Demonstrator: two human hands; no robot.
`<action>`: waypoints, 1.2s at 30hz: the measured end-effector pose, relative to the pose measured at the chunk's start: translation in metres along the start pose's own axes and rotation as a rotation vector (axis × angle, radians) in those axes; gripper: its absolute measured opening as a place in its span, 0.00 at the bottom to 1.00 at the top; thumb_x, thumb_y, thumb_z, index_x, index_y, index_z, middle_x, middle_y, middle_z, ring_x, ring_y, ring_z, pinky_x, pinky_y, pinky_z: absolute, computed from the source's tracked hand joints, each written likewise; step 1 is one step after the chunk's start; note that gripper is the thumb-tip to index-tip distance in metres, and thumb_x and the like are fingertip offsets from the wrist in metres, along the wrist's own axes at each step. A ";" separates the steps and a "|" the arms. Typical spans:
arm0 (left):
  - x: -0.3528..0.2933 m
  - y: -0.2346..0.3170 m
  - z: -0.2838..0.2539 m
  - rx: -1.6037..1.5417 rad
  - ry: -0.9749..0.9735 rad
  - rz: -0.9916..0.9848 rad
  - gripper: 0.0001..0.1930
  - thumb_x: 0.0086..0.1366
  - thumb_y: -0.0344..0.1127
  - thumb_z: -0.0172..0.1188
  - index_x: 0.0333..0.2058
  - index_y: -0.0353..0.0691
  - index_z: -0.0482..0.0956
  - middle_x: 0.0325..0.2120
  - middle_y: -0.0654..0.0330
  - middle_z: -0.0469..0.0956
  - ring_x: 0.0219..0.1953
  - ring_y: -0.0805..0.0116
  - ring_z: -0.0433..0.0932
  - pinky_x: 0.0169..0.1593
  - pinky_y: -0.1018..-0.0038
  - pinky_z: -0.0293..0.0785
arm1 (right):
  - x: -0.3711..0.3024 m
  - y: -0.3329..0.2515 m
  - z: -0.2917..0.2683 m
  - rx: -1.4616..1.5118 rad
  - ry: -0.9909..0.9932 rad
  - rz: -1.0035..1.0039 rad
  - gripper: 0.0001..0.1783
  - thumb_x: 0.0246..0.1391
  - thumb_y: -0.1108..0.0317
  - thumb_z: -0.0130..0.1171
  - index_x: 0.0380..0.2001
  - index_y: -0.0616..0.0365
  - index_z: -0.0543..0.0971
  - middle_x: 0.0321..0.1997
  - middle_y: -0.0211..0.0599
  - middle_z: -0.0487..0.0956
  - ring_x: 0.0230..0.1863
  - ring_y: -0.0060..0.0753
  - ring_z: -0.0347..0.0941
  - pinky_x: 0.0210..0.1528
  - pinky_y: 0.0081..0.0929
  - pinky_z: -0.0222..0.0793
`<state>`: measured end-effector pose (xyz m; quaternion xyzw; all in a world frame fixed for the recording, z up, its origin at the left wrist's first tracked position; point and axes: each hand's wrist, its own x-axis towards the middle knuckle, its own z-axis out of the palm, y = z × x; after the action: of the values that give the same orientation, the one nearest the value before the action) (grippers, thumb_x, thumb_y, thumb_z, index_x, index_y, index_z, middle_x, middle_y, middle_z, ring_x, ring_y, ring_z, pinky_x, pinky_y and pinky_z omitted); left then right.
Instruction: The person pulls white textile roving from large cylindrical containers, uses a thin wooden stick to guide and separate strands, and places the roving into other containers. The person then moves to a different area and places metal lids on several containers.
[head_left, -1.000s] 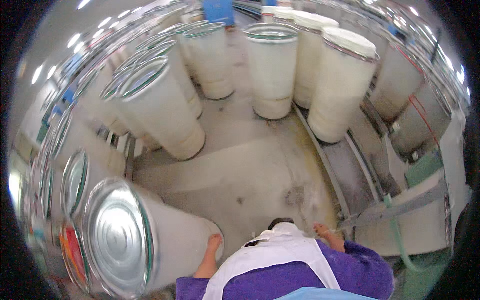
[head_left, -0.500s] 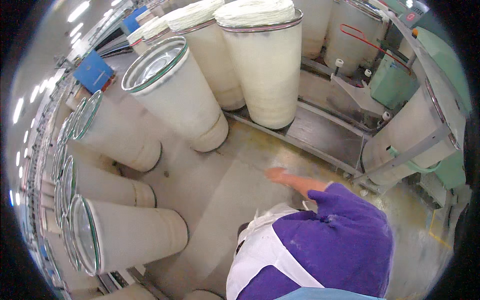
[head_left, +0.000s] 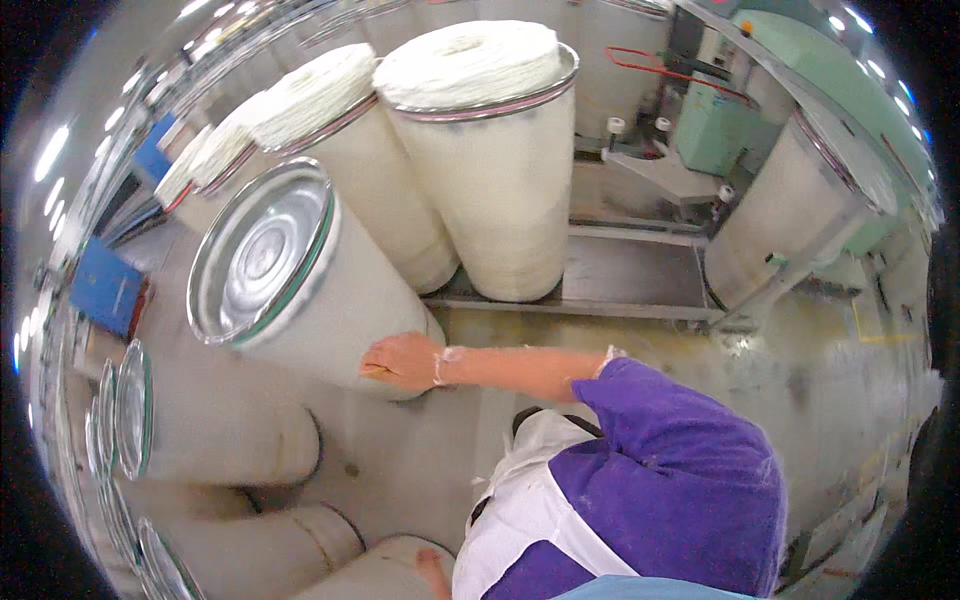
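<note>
My right arm, in a purple sleeve, stretches left across the view. My right hand (head_left: 402, 361) has its fingers curled in; whether anything is inside them is hidden. It lies in front of the lower side of a tall white can (head_left: 330, 300) with an open metal rim and a bare metal plate inside; I cannot tell whether they touch. At the lower edge, part of my left hand (head_left: 433, 572) shows against another pale can (head_left: 370, 575); its fingers are hard to make out. Behind stand tall cans (head_left: 480, 190) heaped with coiled white sliver (head_left: 470, 65).
A low metal platform (head_left: 635, 275) runs under the filled cans. At the right are a green machine (head_left: 715, 120) with a red bar (head_left: 675, 72) and another can (head_left: 780, 220). Several cans (head_left: 220, 440) lean into view at left; a blue box (head_left: 105, 287) is behind them.
My right hand has reached left to the can with the bare metal plate. The view has turned, and part of my left hand now shows at the lower edge.
</note>
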<state>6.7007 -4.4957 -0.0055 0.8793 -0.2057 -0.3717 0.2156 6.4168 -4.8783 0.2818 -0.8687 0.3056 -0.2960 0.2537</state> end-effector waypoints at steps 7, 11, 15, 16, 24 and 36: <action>0.082 0.410 -0.139 -0.072 0.577 1.221 0.15 0.66 0.30 0.52 0.49 0.31 0.73 0.46 0.51 0.76 0.48 0.59 0.74 0.52 0.66 0.70 | 0.147 0.068 -0.043 -0.230 0.511 -0.369 0.15 0.60 0.56 0.48 0.36 0.55 0.77 0.38 0.35 0.77 0.45 0.38 0.69 0.48 0.36 0.66; 0.073 0.555 -0.135 0.129 0.543 1.281 0.15 0.66 0.34 0.54 0.48 0.33 0.75 0.43 0.51 0.78 0.44 0.57 0.76 0.49 0.64 0.70 | 0.194 0.121 -0.039 -0.266 0.322 -0.289 0.14 0.61 0.57 0.47 0.34 0.56 0.77 0.37 0.37 0.77 0.45 0.40 0.69 0.48 0.39 0.65; 0.101 0.602 -0.106 0.458 0.472 1.239 0.11 0.65 0.38 0.54 0.36 0.35 0.78 0.29 0.51 0.77 0.33 0.51 0.74 0.40 0.59 0.67 | 0.201 0.147 -0.024 -0.246 -0.215 -0.052 0.16 0.60 0.54 0.47 0.31 0.53 0.76 0.31 0.38 0.77 0.43 0.41 0.71 0.44 0.39 0.66; 0.106 0.597 -0.102 0.460 0.515 1.250 0.12 0.65 0.40 0.54 0.33 0.36 0.78 0.27 0.52 0.77 0.32 0.51 0.73 0.38 0.59 0.67 | 0.202 0.150 -0.023 -0.193 -0.120 -0.222 0.15 0.60 0.54 0.48 0.33 0.53 0.76 0.33 0.37 0.77 0.43 0.42 0.71 0.45 0.38 0.66; 0.128 0.587 -0.117 0.410 0.535 1.287 0.21 0.48 0.53 0.65 0.26 0.40 0.76 0.27 0.58 0.77 0.31 0.55 0.72 0.39 0.60 0.65 | 0.302 0.150 -0.048 -0.052 0.282 -0.515 0.13 0.58 0.57 0.49 0.33 0.53 0.78 0.36 0.34 0.78 0.42 0.41 0.72 0.46 0.39 0.68; 0.268 0.629 -0.228 0.365 0.570 1.010 0.28 0.34 0.56 0.74 0.30 0.42 0.81 0.27 0.62 0.77 0.40 0.60 0.73 0.48 0.64 0.67 | 0.455 0.136 0.050 -0.290 -0.291 -0.341 0.20 0.59 0.50 0.46 0.27 0.49 0.80 0.25 0.39 0.80 0.30 0.45 0.77 0.33 0.42 0.71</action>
<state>6.9143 -5.1011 0.3219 0.7605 -0.5921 0.0681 0.2576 6.6888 -5.2681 0.3258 -0.9683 0.1545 -0.1596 0.1145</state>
